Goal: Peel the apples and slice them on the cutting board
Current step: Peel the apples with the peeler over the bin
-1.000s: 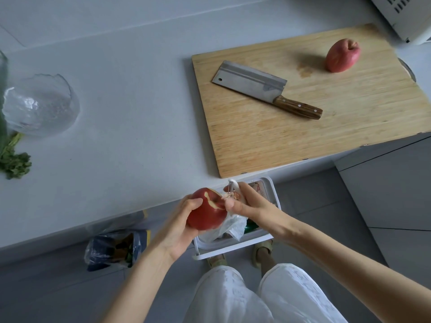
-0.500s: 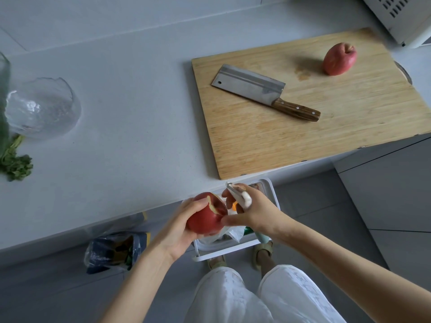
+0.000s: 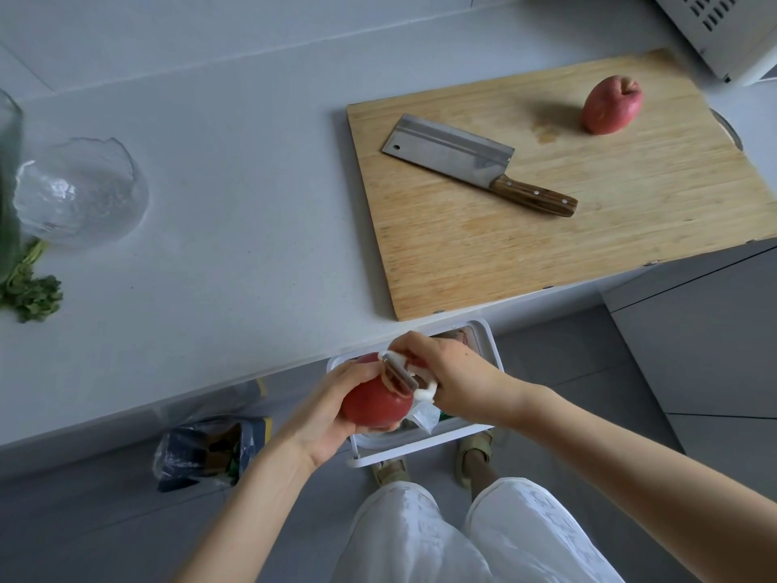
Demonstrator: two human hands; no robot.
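Head view: the left hand [image 3: 332,414] cups a red apple [image 3: 372,403] from below, fingers curled round it, over a white waste bin [image 3: 378,456] just off the countertop's [image 3: 252,204] near edge. The right hand [image 3: 458,380] grips a white peeler [image 3: 405,374], its blade lying slantwise on the apple's upper right. On the wooden cutting board [image 3: 546,254] a cleaver [image 3: 458,155] lies diagonally, blade upper left, handle lower right. A second apple [image 3: 611,105] rests tilted near the far corner, stem hollow turned upper right.
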